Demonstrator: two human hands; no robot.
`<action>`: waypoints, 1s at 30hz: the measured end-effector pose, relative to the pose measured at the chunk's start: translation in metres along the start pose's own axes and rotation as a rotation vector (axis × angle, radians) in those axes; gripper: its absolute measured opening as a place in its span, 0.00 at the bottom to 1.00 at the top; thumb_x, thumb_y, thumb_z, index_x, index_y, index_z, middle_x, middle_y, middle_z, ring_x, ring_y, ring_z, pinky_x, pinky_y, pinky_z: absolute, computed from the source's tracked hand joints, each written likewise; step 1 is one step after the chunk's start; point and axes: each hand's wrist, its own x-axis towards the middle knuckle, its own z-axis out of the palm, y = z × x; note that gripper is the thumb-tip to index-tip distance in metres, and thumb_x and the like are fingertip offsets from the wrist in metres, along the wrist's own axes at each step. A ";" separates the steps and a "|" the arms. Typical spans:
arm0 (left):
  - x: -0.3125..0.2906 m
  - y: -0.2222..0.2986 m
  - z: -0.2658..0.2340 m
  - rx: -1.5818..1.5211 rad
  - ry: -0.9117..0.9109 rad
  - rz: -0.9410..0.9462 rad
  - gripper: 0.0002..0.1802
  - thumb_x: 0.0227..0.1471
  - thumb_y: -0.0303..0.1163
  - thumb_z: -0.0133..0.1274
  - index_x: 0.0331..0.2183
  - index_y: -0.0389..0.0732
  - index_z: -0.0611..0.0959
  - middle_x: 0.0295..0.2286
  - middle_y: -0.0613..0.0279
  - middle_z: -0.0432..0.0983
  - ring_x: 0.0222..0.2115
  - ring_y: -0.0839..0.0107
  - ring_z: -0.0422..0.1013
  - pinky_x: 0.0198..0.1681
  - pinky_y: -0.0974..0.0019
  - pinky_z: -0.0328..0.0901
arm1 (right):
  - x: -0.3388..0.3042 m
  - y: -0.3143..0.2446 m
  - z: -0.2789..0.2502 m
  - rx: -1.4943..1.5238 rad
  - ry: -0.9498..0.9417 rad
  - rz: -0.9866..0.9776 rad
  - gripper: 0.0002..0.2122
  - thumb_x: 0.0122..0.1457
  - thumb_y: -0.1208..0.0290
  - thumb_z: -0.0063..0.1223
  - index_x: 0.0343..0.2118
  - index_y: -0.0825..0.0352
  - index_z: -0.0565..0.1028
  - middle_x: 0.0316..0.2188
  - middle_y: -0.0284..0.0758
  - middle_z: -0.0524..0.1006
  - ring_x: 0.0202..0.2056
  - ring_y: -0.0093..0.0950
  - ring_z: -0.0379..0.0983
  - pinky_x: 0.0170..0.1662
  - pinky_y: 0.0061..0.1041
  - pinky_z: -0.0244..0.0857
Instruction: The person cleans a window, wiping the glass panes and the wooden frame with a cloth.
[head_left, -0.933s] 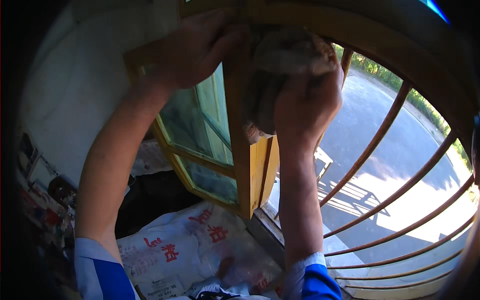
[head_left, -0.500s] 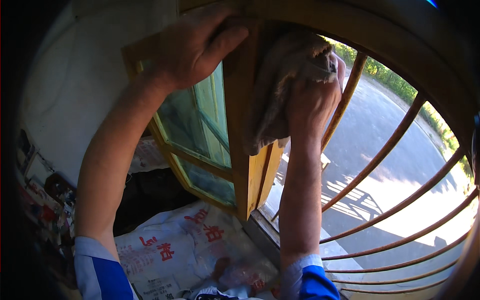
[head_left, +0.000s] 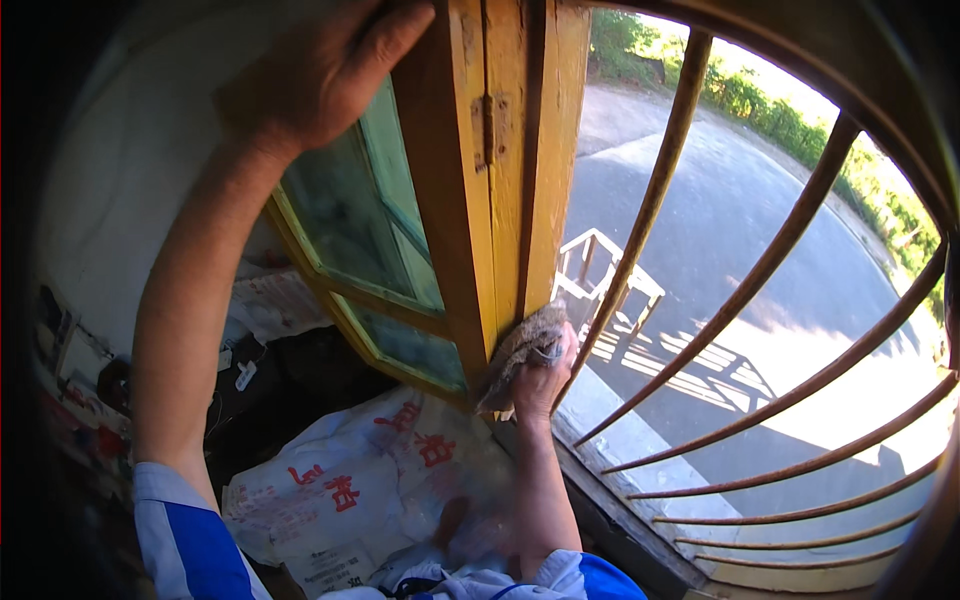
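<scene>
A wooden-framed window sash [head_left: 440, 250] with glass panes stands swung inward on the left. High up, my left hand [head_left: 345, 75] is closed on the sash's upper part, its thumb pointing right; the other fingers run out of the picture. My right hand [head_left: 545, 380] grips a bunched grey-brown rag [head_left: 525, 350]. It presses the rag against the bottom of the yellow window frame [head_left: 553, 200], just above the sill and beside the bars. A rusty hinge [head_left: 489, 130] joins sash and frame.
Curved rusty bars [head_left: 740, 290] span the opening on the right, with a paved yard [head_left: 650, 210] beyond. Below lies a white woven sack [head_left: 300, 500] with red print. A dark recess and a small white plug-like item [head_left: 245, 375] are at left.
My right hand has brought the rag down the frame from near the top to the bottom, uncovering the hinge. My left hand stays at the sash while the view has shifted.
</scene>
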 end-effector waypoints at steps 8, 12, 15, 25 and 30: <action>0.016 0.018 0.013 -0.132 -0.004 0.038 0.23 0.68 0.48 0.40 0.50 0.39 0.75 0.40 0.61 0.75 0.43 0.71 0.70 0.48 0.66 0.64 | -0.102 0.151 0.035 -0.175 -0.146 0.410 0.21 0.51 0.81 0.51 0.51 0.75 0.70 0.47 0.52 0.71 0.49 0.52 0.68 0.53 0.45 0.63; 0.013 0.003 -0.003 -0.004 -0.002 0.068 0.25 0.68 0.50 0.39 0.50 0.39 0.75 0.40 0.61 0.75 0.43 0.70 0.70 0.49 0.66 0.64 | -0.125 0.150 0.051 -0.280 -0.167 0.341 0.21 0.51 0.80 0.51 0.51 0.75 0.71 0.48 0.52 0.70 0.50 0.52 0.68 0.53 0.43 0.64; 0.012 0.017 -0.008 -0.153 -0.151 0.128 0.26 0.68 0.51 0.39 0.50 0.38 0.75 0.40 0.60 0.75 0.43 0.70 0.70 0.48 0.66 0.64 | -0.110 0.138 0.051 -0.234 -0.115 0.455 0.19 0.53 0.78 0.51 0.50 0.75 0.72 0.46 0.53 0.72 0.49 0.52 0.70 0.52 0.43 0.64; 0.013 0.014 0.006 -0.046 0.033 0.093 0.24 0.67 0.49 0.41 0.48 0.38 0.76 0.38 0.57 0.76 0.41 0.67 0.72 0.45 0.63 0.66 | 0.010 -0.014 0.003 0.120 0.106 0.250 0.10 0.60 0.74 0.49 0.41 0.72 0.76 0.36 0.46 0.78 0.40 0.41 0.75 0.46 0.34 0.68; 0.018 0.010 -0.002 -0.037 0.026 0.115 0.21 0.66 0.48 0.43 0.45 0.39 0.77 0.33 0.59 0.77 0.35 0.67 0.73 0.40 0.65 0.67 | 0.069 -0.107 -0.022 0.111 0.135 -0.174 0.21 0.51 0.79 0.52 0.50 0.73 0.71 0.40 0.53 0.75 0.45 0.52 0.72 0.51 0.42 0.65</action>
